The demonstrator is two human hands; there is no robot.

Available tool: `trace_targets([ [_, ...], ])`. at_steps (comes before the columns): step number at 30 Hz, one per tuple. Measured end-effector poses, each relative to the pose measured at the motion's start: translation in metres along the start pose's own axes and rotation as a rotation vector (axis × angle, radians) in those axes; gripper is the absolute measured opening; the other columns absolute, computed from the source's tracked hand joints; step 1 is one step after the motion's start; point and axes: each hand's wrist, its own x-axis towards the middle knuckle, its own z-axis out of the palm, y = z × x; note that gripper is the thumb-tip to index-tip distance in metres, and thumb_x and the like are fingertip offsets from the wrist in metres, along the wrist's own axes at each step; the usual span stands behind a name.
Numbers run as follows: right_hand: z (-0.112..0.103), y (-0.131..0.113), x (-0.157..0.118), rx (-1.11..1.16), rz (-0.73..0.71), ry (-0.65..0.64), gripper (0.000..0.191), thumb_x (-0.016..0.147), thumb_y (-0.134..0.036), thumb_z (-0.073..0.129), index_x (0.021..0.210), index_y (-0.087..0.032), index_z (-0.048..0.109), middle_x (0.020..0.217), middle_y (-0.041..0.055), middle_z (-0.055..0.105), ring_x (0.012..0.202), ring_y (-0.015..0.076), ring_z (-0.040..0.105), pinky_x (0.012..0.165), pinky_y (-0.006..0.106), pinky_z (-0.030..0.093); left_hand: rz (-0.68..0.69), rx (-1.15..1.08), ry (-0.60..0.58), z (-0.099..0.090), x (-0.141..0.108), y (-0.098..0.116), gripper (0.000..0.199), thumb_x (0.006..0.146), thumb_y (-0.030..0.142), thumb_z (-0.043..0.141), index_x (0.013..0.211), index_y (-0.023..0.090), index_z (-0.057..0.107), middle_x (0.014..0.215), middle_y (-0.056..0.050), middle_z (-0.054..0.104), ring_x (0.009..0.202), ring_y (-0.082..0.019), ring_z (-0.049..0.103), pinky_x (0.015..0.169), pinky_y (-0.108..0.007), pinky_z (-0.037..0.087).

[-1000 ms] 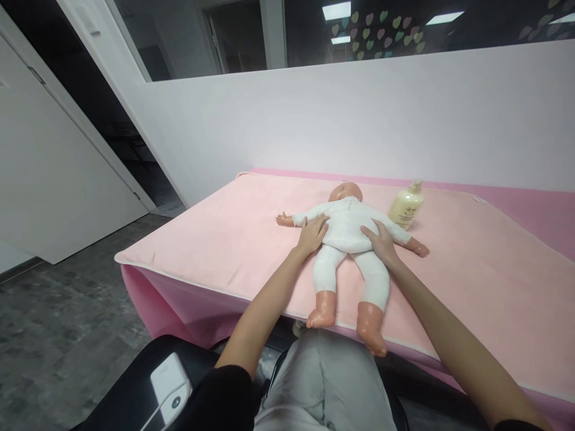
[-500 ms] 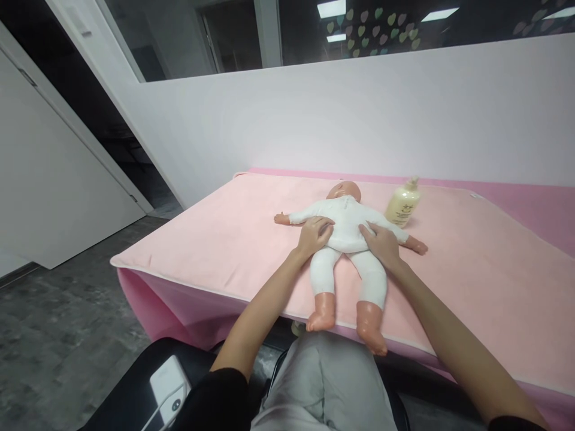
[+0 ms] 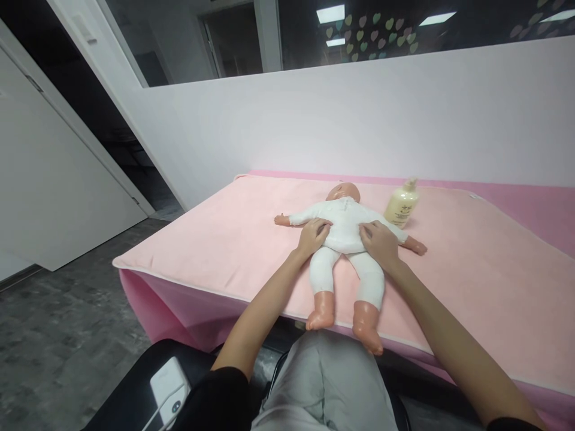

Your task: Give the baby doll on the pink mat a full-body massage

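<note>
A baby doll in a white top and white leggings lies on its back, arms spread and bare feet toward me. At one side of its waist rests my left hand, fingers curled over the edge of the top. My right hand grips the opposite side of the waist, its fingers bent together against the white cloth. What lies under the fingertips of both hands is hidden. Beyond my right hand, a pale yellow pump bottle stands near the doll's outstretched arm.
The doll lies on a light pink mat over a darker pink cover. A white wall with a window rises behind. To my left, a white phone-like device with a cable lies on a black seat.
My right hand's fingers have drawn closer together at the doll's waist. The doll's leg on that side has shifted slightly left. My left hand has barely moved.
</note>
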Motion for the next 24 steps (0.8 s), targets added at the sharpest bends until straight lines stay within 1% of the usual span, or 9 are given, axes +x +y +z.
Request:
trace_targets([
  [8,0.0022,0.0033,0.0009,0.048,0.005,-0.008,0.030,0.090,-0.028,0.045,0.093,-0.016,0.072,0.088,0.0087,0.066,0.083,0.0192,0.057,0.068,0.029,0.035,-0.027,-0.026,0.007,0.0000,-0.0014,0.0007,0.019,0.089,0.018,0.048,0.091,0.019,0.068,0.097,-0.003,0.071,0.094,-0.018,0.062,0.091,-0.033,0.046],
  [24,-0.0003,0.0035,0.0012,0.045,0.012,-0.028,0.031,0.089,-0.029,0.044,0.096,-0.015,0.071,0.090,0.0097,0.066,0.084,0.0203,0.057,0.071,0.029,0.037,-0.053,-0.047,-0.026,0.0014,0.0009,-0.0011,0.021,0.089,0.020,0.047,0.093,0.018,0.067,0.098,-0.004,0.070,0.094,-0.018,0.061,0.092,-0.034,0.046],
])
